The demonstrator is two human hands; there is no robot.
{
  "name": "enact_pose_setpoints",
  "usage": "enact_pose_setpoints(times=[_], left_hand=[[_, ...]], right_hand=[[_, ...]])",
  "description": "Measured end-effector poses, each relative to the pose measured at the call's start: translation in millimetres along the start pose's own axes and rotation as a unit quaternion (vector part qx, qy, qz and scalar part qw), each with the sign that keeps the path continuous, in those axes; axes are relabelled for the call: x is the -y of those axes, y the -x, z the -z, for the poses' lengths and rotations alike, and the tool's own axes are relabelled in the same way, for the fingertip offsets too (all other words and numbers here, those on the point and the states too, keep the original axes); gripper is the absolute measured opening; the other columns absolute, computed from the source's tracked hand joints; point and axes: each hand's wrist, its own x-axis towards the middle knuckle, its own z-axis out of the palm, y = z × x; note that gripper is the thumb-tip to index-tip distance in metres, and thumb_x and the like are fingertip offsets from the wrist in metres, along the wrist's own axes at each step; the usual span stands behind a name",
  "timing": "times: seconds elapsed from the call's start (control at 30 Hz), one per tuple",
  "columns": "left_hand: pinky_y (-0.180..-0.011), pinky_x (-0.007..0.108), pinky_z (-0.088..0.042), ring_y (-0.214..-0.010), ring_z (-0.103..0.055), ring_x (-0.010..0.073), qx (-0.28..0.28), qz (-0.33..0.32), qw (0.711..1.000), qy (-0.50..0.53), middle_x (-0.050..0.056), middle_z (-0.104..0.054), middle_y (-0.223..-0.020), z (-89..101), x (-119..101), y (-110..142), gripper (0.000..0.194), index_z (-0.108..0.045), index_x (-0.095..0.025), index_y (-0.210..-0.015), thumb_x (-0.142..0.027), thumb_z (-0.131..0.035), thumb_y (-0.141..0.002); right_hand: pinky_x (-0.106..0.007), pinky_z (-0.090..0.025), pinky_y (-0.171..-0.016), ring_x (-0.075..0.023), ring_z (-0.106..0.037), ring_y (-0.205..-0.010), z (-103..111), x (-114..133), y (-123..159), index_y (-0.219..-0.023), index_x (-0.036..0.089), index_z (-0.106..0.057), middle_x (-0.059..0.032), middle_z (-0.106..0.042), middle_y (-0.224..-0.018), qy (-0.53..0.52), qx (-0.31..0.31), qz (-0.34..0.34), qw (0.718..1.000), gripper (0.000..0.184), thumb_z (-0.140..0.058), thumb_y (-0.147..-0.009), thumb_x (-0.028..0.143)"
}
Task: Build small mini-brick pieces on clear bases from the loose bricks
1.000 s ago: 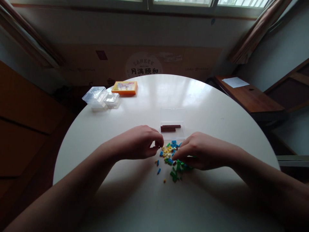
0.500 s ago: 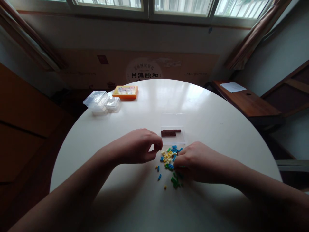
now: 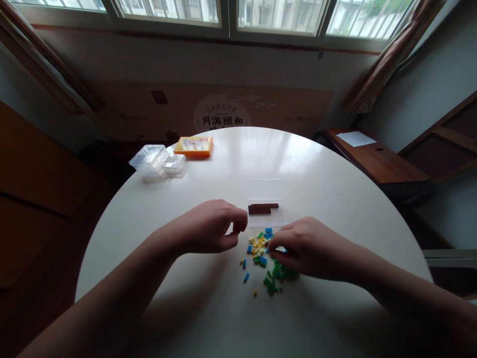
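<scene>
Several small building bricks [image 3: 258, 244] in yellow, cream, blue and green lie heaped on the white table [image 3: 328, 199]. My left hand [image 3: 218, 226] hovers left of the heap, fingers curled and thumb close to the fingertips; whatever they may hold is too small to name. Over the heap's right side is my right hand [image 3: 298, 246], with thumb and fingertips bent together among the pieces. What lies between them cannot be made out. Green bricks [image 3: 271, 283] are spread below and partly under this hand. Just beyond, dark brown brick strips [image 3: 260, 210] rest in an open clear plastic case [image 3: 276, 217].
At the far left of the table stand clear plastic boxes [image 3: 149, 158] and an orange box [image 3: 194, 147]. A few loose bricks lie nearer me, among them a blue brick [image 3: 246, 277]. A brown wooden desk [image 3: 387, 166] with paper stands beyond the right edge.
My right hand's thumb and fingers have parted slightly, so a gap shows and more green bricks are visible. My left hand stays almost in place. The view has tilted up a little.
</scene>
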Motion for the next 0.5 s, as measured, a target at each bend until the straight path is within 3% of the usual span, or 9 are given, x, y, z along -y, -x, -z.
enact_pose_setpoints(times=[0.13, 0.2, 0.33, 0.5], left_hand=[[-0.057, 0.021, -0.038, -0.058, -0.054, 0.0096, -0.006, -0.005, 1.0, -0.002, -0.003, -0.064, -0.071, -1.9, 3, -1, 0.017, -0.063, -0.02, -0.079, -0.007, -0.057, -0.071], [-0.057, 0.021, -0.038, -0.059, -0.054, 0.0098, -0.007, -0.007, 1.0, -0.005, -0.003, -0.064, -0.071, -2.8, 4, -1, 0.017, -0.063, -0.02, -0.079, -0.007, -0.056, -0.071], [-0.057, 0.021, -0.038, -0.059, -0.054, 0.0102, -0.003, -0.005, 1.0, -0.011, -0.003, -0.064, -0.072, -3.2, 4, -2, 0.017, -0.062, -0.021, -0.08, -0.007, -0.056, -0.071], [-0.058, 0.021, -0.038, -0.059, -0.055, 0.0105, -0.004, -0.012, 1.0, -0.013, -0.002, -0.064, -0.072, -2.7, 3, -3, 0.017, -0.064, -0.02, -0.08, -0.007, -0.056, -0.072]], right_hand=[[-0.021, -0.037, -0.061, -0.0081, -0.055, -0.059, 10, -21, 0, -0.091, 0.021, -0.074, 0.0013, -0.067, -0.071, -0.02, -0.108, -0.079, 0.991, 0.016, -0.059, -0.09, 0.028], [-0.022, -0.037, -0.06, -0.0085, -0.055, -0.058, 11, -32, -3, -0.09, 0.021, -0.075, 0.001, -0.067, -0.069, -0.003, -0.134, -0.128, 0.983, 0.017, -0.059, -0.09, 0.03], [-0.023, -0.036, -0.058, -0.0103, -0.056, -0.06, 6, -41, -10, -0.09, 0.023, -0.076, 0.0005, -0.068, -0.07, 0.032, -0.122, -0.178, 0.976, 0.019, -0.059, -0.09, 0.032], [-0.025, -0.033, -0.057, -0.0133, -0.058, -0.064, 0, -36, -22, -0.091, 0.025, -0.077, -0.0016, -0.071, -0.076, 0.091, -0.076, -0.215, 0.969, 0.024, -0.055, -0.091, 0.035]])
